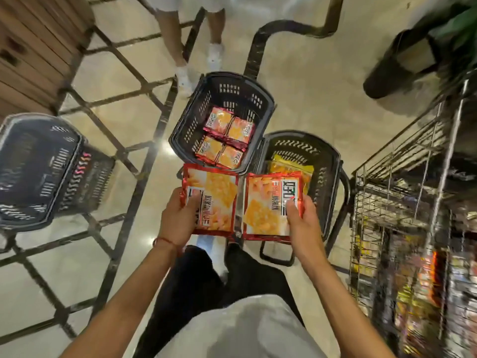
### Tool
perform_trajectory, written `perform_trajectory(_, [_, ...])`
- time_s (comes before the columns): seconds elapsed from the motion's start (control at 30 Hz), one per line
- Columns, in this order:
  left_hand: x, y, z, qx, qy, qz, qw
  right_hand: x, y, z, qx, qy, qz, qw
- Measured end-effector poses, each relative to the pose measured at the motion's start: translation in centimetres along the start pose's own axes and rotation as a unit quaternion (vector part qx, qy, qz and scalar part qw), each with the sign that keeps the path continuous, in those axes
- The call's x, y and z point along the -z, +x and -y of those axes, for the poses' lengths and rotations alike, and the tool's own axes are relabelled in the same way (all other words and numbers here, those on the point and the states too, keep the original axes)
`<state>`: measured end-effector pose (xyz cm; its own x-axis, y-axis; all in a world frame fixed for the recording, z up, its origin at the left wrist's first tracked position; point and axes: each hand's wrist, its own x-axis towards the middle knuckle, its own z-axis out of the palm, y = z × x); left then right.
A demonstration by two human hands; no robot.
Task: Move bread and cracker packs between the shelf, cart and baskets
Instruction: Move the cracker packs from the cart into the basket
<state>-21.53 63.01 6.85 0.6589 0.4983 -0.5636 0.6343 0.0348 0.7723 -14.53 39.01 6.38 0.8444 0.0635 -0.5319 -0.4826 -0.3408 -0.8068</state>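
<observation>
Orange-red in both hands: gripped the left cracker pack (214,200) with the left hand (179,218), thumb on top, and the right cracker pack (268,208) likewise with the right hand (303,218), side by side at 6 o'clock of the centre basket (180,140). Saw four matching packs (225,136) lying inside it, a yellow pack (291,166) in the right basket (333,161) at 4 o'clock, the wire cart (402,202) at 3, the left basket (38,164) at 9.

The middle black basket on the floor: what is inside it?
Four red-and-orange cracker packs lie flat in the middle basket, two by two. Whether more lie beneath them is hidden.
</observation>
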Motion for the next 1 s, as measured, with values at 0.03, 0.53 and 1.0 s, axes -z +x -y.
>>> perform_trajectory(0.03, [0.7,1.7,-0.5,0.008,-0.007,0.006,1.0,-1.0,1.0,0.7,-0.009,0.005,-0.006,1.0])
perform_trajectory(0.53, [8.5,30.5,-4.6,0.052,0.054,0.143,0.987,-17.2,16.7,6.7,-0.11,0.079,-0.103,0.985])
perform_trajectory(1.0, [3.0,45.2,2.9,0.194,0.007,0.125,0.973,-22.3,30.8,-2.9,-0.199,0.202,-0.151,0.947])
